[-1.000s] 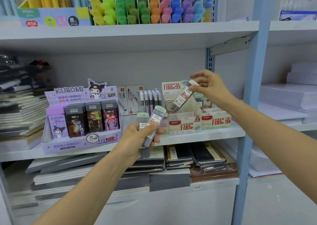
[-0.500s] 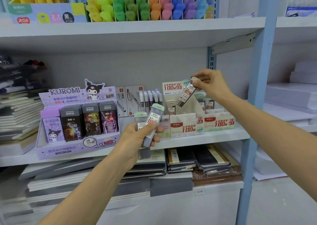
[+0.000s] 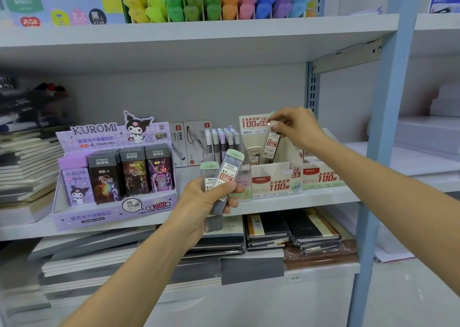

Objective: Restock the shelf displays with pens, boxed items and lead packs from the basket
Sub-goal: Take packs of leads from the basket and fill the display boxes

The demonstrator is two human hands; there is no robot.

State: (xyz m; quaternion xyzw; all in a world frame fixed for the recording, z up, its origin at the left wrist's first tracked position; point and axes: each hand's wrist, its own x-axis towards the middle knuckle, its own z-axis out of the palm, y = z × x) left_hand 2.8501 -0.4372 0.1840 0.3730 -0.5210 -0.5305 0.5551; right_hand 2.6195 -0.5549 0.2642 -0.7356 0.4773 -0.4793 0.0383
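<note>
Two clear, green-capped plastic lead tubes (image 3: 230, 169) sit gripped in our left hand (image 3: 204, 202), left of the red-and-white cardboard display box (image 3: 276, 179). Our right hand (image 3: 298, 127) pinches a third, red-labelled tube (image 3: 271, 144) by its cap over that box; slightly tilted, it may snag a divider.

Only two hands and forearms of the person show. The left hand (image 3: 206, 197) and the right hand (image 3: 296, 127) are bare, and so are the left forearm (image 3: 149, 272) and the right forearm (image 3: 388, 197), slim and uncovered up to the picture's edge; the fingers (image 3: 278, 125) are slender
</note>
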